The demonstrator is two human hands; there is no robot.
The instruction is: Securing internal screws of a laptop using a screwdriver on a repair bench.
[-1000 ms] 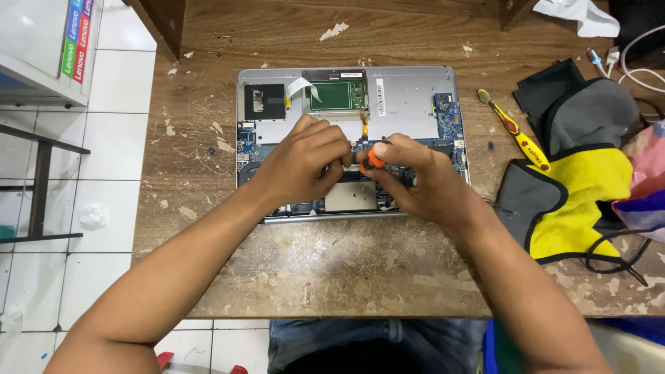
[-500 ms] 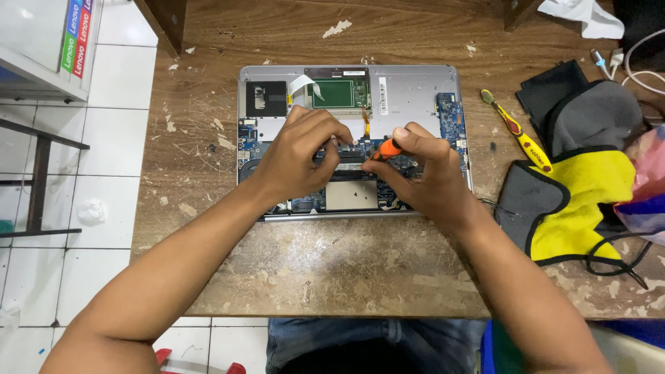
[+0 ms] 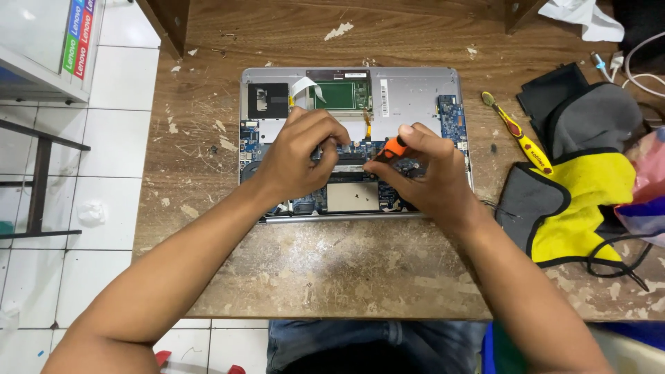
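Laptop [image 3: 415, 93], opened with its bottom cover off, lies in the middle of the wooden worktop [image 3: 346, 270], toward the far edge, and its boards and silver inner plate are showing. At the far left stands a white cabinet [image 3: 41, 48] over the tiled floor [image 3: 104, 138]. The left hand [image 3: 301, 156] rests on the left half of the laptop, its fingers curled together and pressing down on the parts in the middle; I cannot tell if it holds anything small. Just to the right, the right hand [image 3: 426, 173] is closed around an orange screwdriver [image 3: 389, 149], whose tip points left toward the centre of the board, near the left fingertips. Right of the laptop, apart from it, a yellow-handled tool [image 3: 518, 134] lies on the worktop. Further right lies a grey and yellow cloth [image 3: 582, 201], and at the far right corner a white crumpled paper [image 3: 582, 17].
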